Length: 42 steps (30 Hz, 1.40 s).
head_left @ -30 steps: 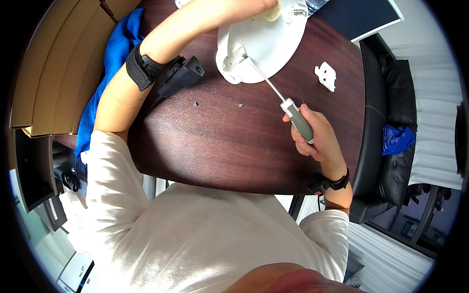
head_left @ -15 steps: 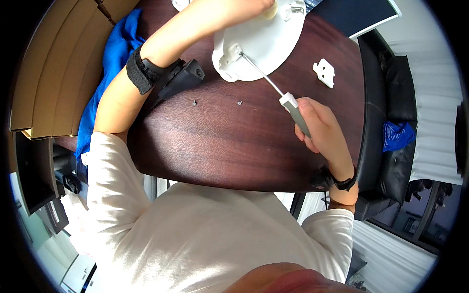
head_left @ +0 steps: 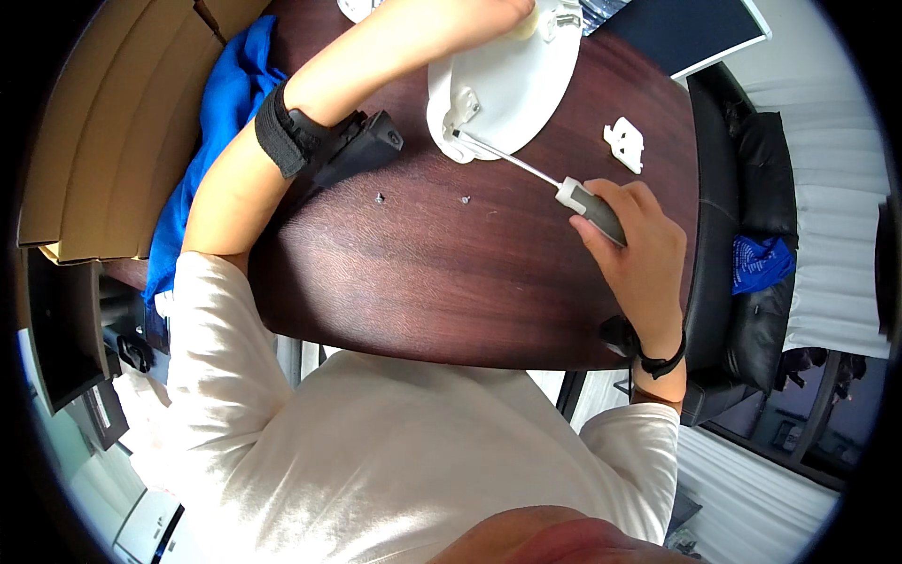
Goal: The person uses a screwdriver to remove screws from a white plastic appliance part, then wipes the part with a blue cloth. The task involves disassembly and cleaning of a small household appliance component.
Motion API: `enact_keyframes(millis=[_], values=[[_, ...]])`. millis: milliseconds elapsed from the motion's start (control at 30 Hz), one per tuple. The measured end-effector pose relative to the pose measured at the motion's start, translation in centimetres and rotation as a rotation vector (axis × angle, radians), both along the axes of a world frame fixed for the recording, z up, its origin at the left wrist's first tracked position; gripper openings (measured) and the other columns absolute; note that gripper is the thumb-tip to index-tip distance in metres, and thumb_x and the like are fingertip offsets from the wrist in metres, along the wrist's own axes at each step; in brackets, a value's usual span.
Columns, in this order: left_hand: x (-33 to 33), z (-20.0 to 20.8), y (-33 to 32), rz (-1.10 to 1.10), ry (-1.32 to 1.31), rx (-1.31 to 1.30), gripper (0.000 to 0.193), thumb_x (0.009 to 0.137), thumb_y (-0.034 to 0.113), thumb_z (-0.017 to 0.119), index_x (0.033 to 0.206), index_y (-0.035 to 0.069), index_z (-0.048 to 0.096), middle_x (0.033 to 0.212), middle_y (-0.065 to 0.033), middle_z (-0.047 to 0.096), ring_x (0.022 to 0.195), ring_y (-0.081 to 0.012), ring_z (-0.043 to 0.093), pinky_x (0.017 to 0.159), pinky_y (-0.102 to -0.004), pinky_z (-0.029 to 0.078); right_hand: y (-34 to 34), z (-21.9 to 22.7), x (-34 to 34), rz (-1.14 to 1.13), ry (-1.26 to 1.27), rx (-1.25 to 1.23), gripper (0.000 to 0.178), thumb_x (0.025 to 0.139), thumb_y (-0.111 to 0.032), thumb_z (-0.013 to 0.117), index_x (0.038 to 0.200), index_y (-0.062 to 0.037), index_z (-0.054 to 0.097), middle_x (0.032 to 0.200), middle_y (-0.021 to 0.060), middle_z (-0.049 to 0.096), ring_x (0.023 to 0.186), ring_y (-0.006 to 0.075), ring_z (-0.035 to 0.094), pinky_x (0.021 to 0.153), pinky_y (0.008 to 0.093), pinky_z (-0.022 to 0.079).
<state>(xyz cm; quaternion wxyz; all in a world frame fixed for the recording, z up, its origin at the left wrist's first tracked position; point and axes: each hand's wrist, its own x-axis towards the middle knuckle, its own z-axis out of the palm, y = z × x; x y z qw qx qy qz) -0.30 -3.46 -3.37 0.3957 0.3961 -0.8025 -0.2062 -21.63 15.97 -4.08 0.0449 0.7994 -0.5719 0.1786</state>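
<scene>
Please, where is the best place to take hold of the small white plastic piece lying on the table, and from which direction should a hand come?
The small white plastic piece lies flat and alone on the dark table, right of the round white fixture. Probably best pinch it across its two long outer edges, coming straight down from above. It looks thin and notched, so a side approach has little to grip. The right hand holds the screwdriver and is nearest.

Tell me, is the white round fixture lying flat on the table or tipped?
Tipped: the left hand props the white round fixture on edge.
</scene>
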Motion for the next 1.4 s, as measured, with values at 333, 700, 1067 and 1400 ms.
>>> enact_keyframes(millis=[333,700,1067,1400], values=[[-0.2,0.0,-0.3,-0.052,0.039,0.070,0.042,0.086,0.023,0.061,0.116,-0.007,0.057,0.097,-0.0297,0.067,0.095,-0.0398,0.067,0.086,-0.0431,0.052,0.6,-3.2,-2.1,-0.179,-0.993,0.714,0.037,0.103,-0.032,0.044,0.097,-0.0008,0.064,0.060,-0.0010,0.055,0.047,0.0039,0.043,0.047,0.0212,0.034],[-0.2,-0.1,-0.6,-0.073,0.036,0.071,0.041,0.084,0.022,0.062,0.115,-0.005,0.059,0.098,-0.0270,0.068,0.094,-0.0368,0.068,0.085,-0.0411,0.053,0.4,-5.3,-0.7,-0.173,-1.023,0.791,0.042,0.105,-0.032,0.036,0.100,0.0014,0.061,0.058,0.0002,0.052,0.043,0.0045,0.038,0.043,0.0211,0.030],[0.0,0.8,0.5,-0.081,0.030,0.065,0.040,0.084,0.022,0.062,0.115,-0.004,0.059,0.098,-0.0267,0.068,0.094,-0.0365,0.068,0.085,-0.0409,0.052,0.4,-5.1,-0.6,-0.227,-1.044,0.775,0.036,0.103,-0.032,0.045,0.095,-0.0018,0.063,0.059,-0.0005,0.053,0.044,0.0033,0.041,0.043,0.0203,0.032],[-0.3,0.4,0.7,-0.023,-0.018,-0.029,0.039,0.088,0.023,0.058,0.116,-0.004,0.057,0.096,-0.0283,0.067,0.093,-0.0389,0.067,0.083,-0.0427,0.052,0.4,-2.8,0.3,-0.111,-0.131,0.069,0.025,0.090,-0.030,0.067,0.096,-0.0055,0.063,0.069,0.0090,0.061,0.055,0.0222,0.061,0.050,0.0304,0.045]])
